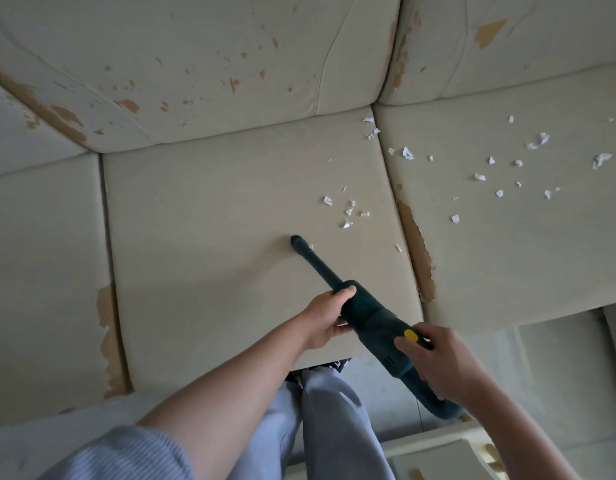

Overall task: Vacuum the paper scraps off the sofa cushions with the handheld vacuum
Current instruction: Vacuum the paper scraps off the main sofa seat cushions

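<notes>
Big cream leather sofa (pixel 230 188) fills the view, worn, with tan patches where the surface has peeled; its ends run off both sides and the top, so the full width is hidden. Three seat cushions show, plus two back cushions clearly and part of a third at the left edge.

Next down, the dark green handheld vacuum (pixel 365 317), one of them, angled up-left, its slim nozzle tip touching the bare middle of the centre cushion. Its tail end is covered by the right wrist, and whatever hangs below it is hard to make out.

Two hands on it. The left hand (pixel 329 317) wraps the front of the body, thumb on top, fingers curled under and mostly hidden. The right hand (pixel 438 362) grips the rear handle, thumb lying beside the yellow round button (pixel 411 335).

Smallest now: the white paper scraps (pixel 348 211). Roughly ten lie on the centre cushion, right of the nozzle and near the seam; around twenty scatter across the right cushion. The tiniest flecks blur, so the count is loose.
</notes>
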`<state>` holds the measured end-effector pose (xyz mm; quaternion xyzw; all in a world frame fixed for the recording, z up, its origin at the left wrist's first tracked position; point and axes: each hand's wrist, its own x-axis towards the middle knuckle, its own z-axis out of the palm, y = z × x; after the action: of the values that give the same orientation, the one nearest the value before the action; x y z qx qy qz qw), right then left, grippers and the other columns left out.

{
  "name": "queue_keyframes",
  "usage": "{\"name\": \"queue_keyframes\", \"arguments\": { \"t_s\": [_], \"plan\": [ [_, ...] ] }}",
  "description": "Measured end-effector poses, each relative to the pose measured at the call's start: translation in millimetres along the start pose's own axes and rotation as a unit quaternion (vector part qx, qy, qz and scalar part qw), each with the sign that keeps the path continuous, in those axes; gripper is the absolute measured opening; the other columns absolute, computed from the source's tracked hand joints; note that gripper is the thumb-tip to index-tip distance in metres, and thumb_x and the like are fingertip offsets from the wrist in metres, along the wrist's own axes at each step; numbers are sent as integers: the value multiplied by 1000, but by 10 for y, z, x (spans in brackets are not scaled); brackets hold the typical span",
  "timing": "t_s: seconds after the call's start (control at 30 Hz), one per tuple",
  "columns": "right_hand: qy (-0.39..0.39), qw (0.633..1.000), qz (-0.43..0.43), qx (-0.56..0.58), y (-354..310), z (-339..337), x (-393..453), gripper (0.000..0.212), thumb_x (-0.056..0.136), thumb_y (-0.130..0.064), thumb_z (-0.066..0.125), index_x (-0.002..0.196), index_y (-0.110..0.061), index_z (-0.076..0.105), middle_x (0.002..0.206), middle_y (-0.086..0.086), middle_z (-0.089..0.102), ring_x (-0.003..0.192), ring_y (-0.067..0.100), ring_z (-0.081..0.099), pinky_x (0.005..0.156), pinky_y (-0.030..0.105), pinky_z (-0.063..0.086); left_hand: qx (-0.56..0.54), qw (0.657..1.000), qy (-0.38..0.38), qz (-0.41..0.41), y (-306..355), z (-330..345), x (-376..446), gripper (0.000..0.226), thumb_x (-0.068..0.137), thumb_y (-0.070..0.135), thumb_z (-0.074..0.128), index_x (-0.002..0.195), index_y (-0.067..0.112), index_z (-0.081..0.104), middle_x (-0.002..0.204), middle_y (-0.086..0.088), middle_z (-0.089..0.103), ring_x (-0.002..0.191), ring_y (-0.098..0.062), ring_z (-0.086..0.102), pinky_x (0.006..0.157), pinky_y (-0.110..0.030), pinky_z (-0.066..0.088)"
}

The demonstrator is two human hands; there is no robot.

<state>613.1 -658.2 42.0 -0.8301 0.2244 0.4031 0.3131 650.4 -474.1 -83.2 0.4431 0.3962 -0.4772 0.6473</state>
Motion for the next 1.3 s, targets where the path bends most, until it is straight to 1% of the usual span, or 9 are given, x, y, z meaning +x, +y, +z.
{"name": "queue_keyframes", "arguments": {
  "t_s": [0.1,0.23,0.33,0.43,0.57,0.77,0.93,1.1,1.3],
  "plan": [
    [12,1000,10,7,65,-52,-48,26,91,-29,65,77,-7,65,50,1,51,44,17,42,49,31,39,44,999,-9,-8,53,199,69,39,104,37,58,129,8,59,118,-12,67,108,-27,67,88,-35,61],
    [-18,997,52,59,93,-109,-87,27,90,-27,62,84,-2,62,48,6,49,39,21,38,50,34,37,71,997,-9,-19,-16,252,107,41,103,39,56,127,6,59,113,-13,69,112,-32,69,95,-40,60],
    [-24,997,51,44,107,-56,-121,29,91,-31,61,81,-4,61,46,3,50,37,22,41,50,34,41,73,997,-5,-23,-64,193,103,37,104,39,56,122,8,60,109,-11,69,104,-29,70,88,-37,61],
    [12,999,32,31,153,26,-175,28,89,-33,63,71,-12,59,48,-2,50,37,13,39,49,29,38,84,996,3,-24,-67,223,63,30,104,37,55,117,10,61,105,-9,70,99,-26,69,87,-37,61],
    [69,994,7,79,218,7,-196,31,91,-30,63,65,-17,54,47,-4,49,42,15,42,49,26,35,84,996,-13,35,106,385,92,25,104,38,58,117,17,62,110,-3,73,100,-22,70,84,-34,60],
    [99,989,-11,110,358,-276,151,37,93,-34,62,71,-4,55,52,5,51,44,22,44,52,31,39,111,992,-9,61,398,787,380,40,102,42,61,129,12,60,124,-10,71,114,-27,69,87,-35,60],
    [62,993,-35,98,474,-562,453,39,93,-32,60,74,1,50,53,8,45,45,20,36,55,33,37,96,993,20,68,449,934,578,43,102,42,62,129,9,61,122,-11,72,111,-24,70,81,-30,61],
    [13,997,-47,61,656,-824,443,34,94,-32,62,76,-4,60,48,0,50,33,8,38,52,30,39,84,994,55,53,291,1071,505,37,102,38,61,124,8,61,119,-13,72,109,-23,70,85,-32,61],
    [-25,998,-47,23,877,-1001,514,34,92,-36,62,81,-4,61,57,4,56,50,19,48,51,29,39,40,996,76,38,54,1328,487,34,105,37,54,124,10,62,120,-9,73,111,-22,70,80,-29,59]
  ]
}}
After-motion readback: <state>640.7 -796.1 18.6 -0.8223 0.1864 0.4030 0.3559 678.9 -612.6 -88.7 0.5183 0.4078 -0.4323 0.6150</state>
